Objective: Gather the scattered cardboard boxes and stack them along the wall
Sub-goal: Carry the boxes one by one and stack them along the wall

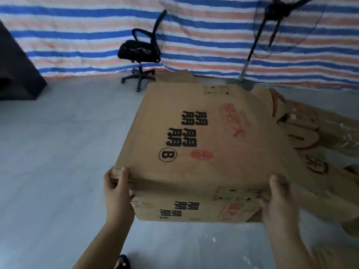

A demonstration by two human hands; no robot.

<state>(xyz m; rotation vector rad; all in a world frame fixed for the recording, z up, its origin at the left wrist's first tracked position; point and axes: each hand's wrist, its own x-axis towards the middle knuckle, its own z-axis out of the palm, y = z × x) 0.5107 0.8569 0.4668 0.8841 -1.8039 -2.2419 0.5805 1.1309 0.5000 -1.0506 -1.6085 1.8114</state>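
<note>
Large brown corrugated cardboard box (204, 144) sits at frame centre, held off the grey floor, broad printed face up and tilted away from the camera. Face carries bold black block characters, a circled black "B", a red oval stamp and faded red script; a small black label block at its far edge. Near side panel repeats the black characters and shows a torn, scuffed label. Surface matte, creased, edges softened.

Left hand (116, 193) grips the near left corner at 7 o'clock, thumb on top, fingers curled under the edge. Right hand (277, 199) grips the near right corner at 4 o'clock, thumb on top, fingers wrapped round the side.

Pile of flattened brown cardboard boxes (303, 131) lies at 3 o'clock, touching the floor, partly behind the held box.

Smooth grey concrete floor (58, 152). Black mesh swivel office chair (139, 53) at 11 o'clock. Black pedestal fan (272, 32) at 1 o'clock. Blue, white and orange striped woven tarpaulin (77, 35) across 12 o'clock.
</note>
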